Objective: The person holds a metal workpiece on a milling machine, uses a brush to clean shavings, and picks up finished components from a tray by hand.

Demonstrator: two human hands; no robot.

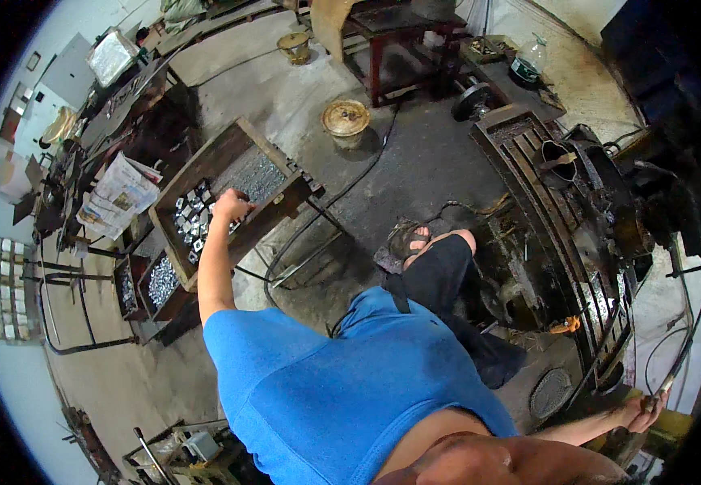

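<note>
With my left hand (232,205) closed on metal blanks (191,220) in the wooden tray (229,145) at upper left and my right hand (640,411) gripping a rod (680,365) at lower right, I judged the split reach risked dropped blanks.

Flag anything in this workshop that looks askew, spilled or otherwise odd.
Little stands out. The wooden tray under the left hand sits tilted on its stand, small metal blocks heaped unevenly at one end. The right hand grips a thin rod. Nothing looks spilled.

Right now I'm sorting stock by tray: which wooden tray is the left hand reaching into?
The left hand is in the big upper wooden tray with the square silvery pieces, not the smaller dark tray lower down.
</note>
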